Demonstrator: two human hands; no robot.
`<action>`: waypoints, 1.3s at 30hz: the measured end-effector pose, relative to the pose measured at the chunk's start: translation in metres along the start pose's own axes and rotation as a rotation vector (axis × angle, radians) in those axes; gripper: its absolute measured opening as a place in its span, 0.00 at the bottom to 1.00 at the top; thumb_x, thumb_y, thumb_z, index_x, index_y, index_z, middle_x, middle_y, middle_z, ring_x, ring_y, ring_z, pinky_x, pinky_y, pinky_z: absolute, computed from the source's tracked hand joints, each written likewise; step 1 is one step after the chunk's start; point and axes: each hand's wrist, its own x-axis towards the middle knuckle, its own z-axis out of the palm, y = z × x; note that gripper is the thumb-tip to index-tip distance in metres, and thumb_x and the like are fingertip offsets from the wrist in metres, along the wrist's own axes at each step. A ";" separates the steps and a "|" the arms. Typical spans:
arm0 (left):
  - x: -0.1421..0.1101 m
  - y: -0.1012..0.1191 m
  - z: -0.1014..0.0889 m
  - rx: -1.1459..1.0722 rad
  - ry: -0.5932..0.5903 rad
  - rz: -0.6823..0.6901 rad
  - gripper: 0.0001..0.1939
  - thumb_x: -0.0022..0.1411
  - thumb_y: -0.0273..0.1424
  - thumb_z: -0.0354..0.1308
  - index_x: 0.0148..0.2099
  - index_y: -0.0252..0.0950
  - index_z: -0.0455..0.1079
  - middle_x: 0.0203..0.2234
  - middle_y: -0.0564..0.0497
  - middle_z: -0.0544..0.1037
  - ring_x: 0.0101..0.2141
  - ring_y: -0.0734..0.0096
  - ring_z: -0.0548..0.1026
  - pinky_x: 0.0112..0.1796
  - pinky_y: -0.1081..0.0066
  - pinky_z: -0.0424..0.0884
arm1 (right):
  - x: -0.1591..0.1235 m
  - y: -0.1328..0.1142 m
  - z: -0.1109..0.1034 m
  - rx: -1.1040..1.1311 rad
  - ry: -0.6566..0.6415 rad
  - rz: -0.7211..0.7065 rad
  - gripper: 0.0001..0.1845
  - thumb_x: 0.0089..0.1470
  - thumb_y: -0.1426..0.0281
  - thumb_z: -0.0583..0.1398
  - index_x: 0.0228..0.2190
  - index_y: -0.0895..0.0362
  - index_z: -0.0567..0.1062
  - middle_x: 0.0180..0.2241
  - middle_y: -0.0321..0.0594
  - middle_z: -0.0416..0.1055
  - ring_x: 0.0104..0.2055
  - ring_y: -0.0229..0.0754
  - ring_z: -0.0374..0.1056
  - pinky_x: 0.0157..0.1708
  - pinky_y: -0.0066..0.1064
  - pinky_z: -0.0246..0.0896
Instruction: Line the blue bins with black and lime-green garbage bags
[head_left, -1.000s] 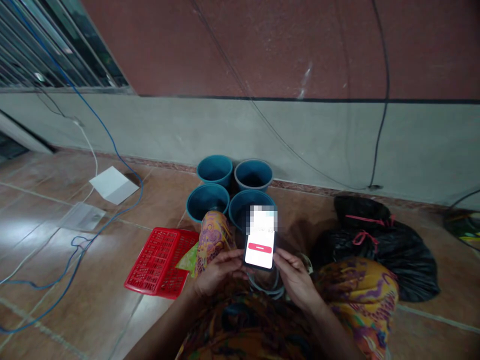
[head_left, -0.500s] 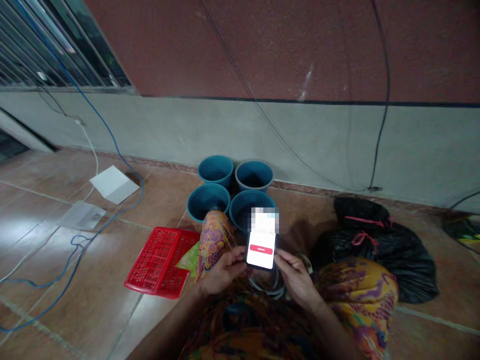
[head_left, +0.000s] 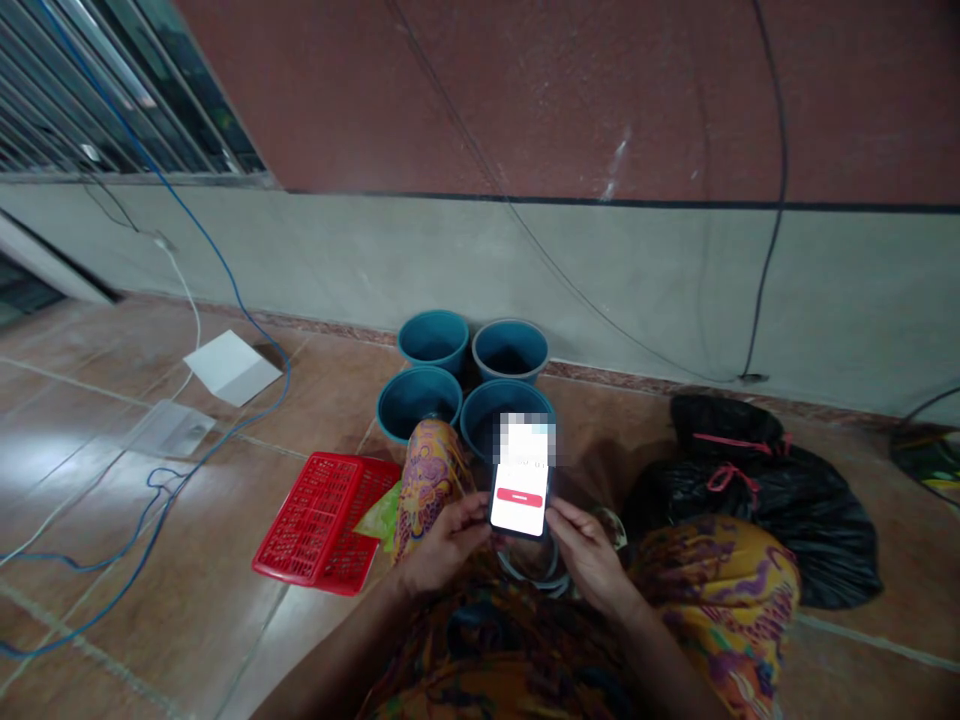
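Observation:
A smartphone (head_left: 519, 512) with a lit white screen and a red button is held upright between my two hands, over my lap. My left hand (head_left: 448, 540) pinches its left edge. On the opposite edge, my right hand (head_left: 586, 553) grips it with thumb and fingers. The upper part of the screen is blurred out by pixelation. Just beyond the phone stand several teal buckets, among them a front right bucket (head_left: 480, 410) partly hidden by it and a front left bucket (head_left: 397, 400). Below the phone, a coiled grey loop (head_left: 536, 580) shows in part.
At left lies a red plastic basket (head_left: 307, 520) beside a yellow-green bag (head_left: 381, 515). Black tied bags (head_left: 810, 530) rest at right. A blue cable (head_left: 281, 395) runs over the tiles near a folded white sheet (head_left: 234, 370). The wall (head_left: 337, 250) rises behind the buckets.
The phone stays in both hands, with almost no movement of the hands. The view has shifted very slightly, and the digits on the screen have changed.

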 end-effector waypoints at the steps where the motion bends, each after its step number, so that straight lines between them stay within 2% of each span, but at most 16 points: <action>1: 0.000 0.000 0.001 -0.005 0.003 0.004 0.16 0.59 0.31 0.60 0.50 0.35 0.69 0.42 0.45 0.76 0.37 0.68 0.74 0.43 0.65 0.69 | 0.000 0.000 0.001 0.021 -0.003 0.011 0.16 0.52 0.60 0.63 0.42 0.52 0.79 0.45 0.40 0.76 0.48 0.48 0.70 0.54 0.42 0.60; 5: -0.004 0.006 -0.001 -0.010 -0.006 0.047 0.18 0.59 0.31 0.59 0.52 0.35 0.70 0.41 0.45 0.76 0.36 0.69 0.73 0.41 0.68 0.69 | -0.001 -0.003 0.004 0.102 0.031 0.049 0.17 0.52 0.58 0.62 0.42 0.51 0.79 0.43 0.40 0.77 0.47 0.47 0.70 0.53 0.42 0.60; 9: -0.015 0.019 -0.017 0.043 0.052 0.121 0.17 0.60 0.32 0.57 0.51 0.34 0.71 0.39 0.45 0.78 0.36 0.69 0.74 0.40 0.70 0.68 | -0.004 -0.003 -0.001 0.065 0.048 0.087 0.20 0.52 0.54 0.60 0.41 0.53 0.79 0.41 0.44 0.77 0.47 0.49 0.70 0.54 0.45 0.58; 13: -0.034 0.032 -0.048 0.051 0.265 0.148 0.18 0.57 0.30 0.60 0.50 0.32 0.72 0.40 0.43 0.79 0.37 0.65 0.76 0.40 0.68 0.70 | -0.009 0.005 -0.014 0.008 0.083 0.155 0.25 0.50 0.50 0.61 0.41 0.54 0.79 0.42 0.46 0.77 0.51 0.51 0.68 0.58 0.47 0.53; 17: -0.053 0.033 -0.097 0.053 0.461 0.190 0.21 0.55 0.30 0.62 0.52 0.32 0.71 0.45 0.41 0.78 0.41 0.61 0.77 0.43 0.65 0.71 | -0.013 0.019 -0.026 -0.024 0.119 0.274 0.26 0.50 0.49 0.60 0.44 0.53 0.78 0.45 0.45 0.76 0.53 0.51 0.67 0.60 0.46 0.51; 21: -0.070 0.006 -0.156 0.047 0.636 0.159 0.21 0.51 0.30 0.63 0.49 0.31 0.72 0.43 0.42 0.79 0.42 0.60 0.76 0.43 0.66 0.72 | -0.014 0.032 -0.026 -0.031 0.130 0.287 0.24 0.50 0.49 0.60 0.42 0.52 0.79 0.44 0.45 0.76 0.52 0.49 0.68 0.58 0.43 0.56; 24: -0.080 -0.030 -0.197 -0.043 0.784 0.073 0.21 0.46 0.25 0.64 0.46 0.30 0.73 0.40 0.44 0.80 0.39 0.61 0.78 0.42 0.67 0.73 | -0.014 0.037 -0.023 -0.052 0.148 0.275 0.25 0.49 0.48 0.61 0.40 0.53 0.80 0.43 0.46 0.76 0.50 0.50 0.70 0.55 0.44 0.59; 27: -0.089 -0.064 -0.229 -0.125 0.901 -0.019 0.18 0.45 0.19 0.61 0.42 0.30 0.73 0.37 0.46 0.81 0.39 0.62 0.78 0.41 0.68 0.74 | -0.014 0.038 -0.022 -0.095 0.160 0.284 0.26 0.48 0.47 0.60 0.39 0.53 0.80 0.42 0.47 0.77 0.49 0.51 0.70 0.53 0.44 0.61; 32: -0.103 -0.096 -0.263 -0.199 1.073 -0.081 0.19 0.46 0.12 0.54 0.41 0.28 0.72 0.31 0.46 0.80 0.32 0.68 0.79 0.37 0.71 0.75 | -0.019 0.037 -0.024 -0.167 0.181 0.311 0.27 0.48 0.47 0.60 0.41 0.52 0.79 0.43 0.46 0.76 0.50 0.52 0.69 0.53 0.45 0.60; 35: -0.106 -0.102 -0.276 -0.251 1.175 -0.083 0.20 0.47 0.10 0.51 0.42 0.28 0.72 0.30 0.46 0.80 0.30 0.70 0.78 0.37 0.72 0.75 | -0.020 0.037 -0.023 -0.206 0.196 0.361 0.27 0.46 0.46 0.60 0.41 0.50 0.79 0.42 0.44 0.77 0.49 0.52 0.70 0.53 0.45 0.60; 39: -0.103 -0.103 -0.287 -0.314 1.191 -0.099 0.22 0.47 0.08 0.50 0.44 0.26 0.71 0.32 0.44 0.80 0.32 0.70 0.78 0.38 0.73 0.75 | -0.017 0.039 -0.021 -0.242 0.185 0.431 0.26 0.44 0.45 0.61 0.39 0.47 0.79 0.41 0.41 0.77 0.49 0.53 0.70 0.53 0.45 0.60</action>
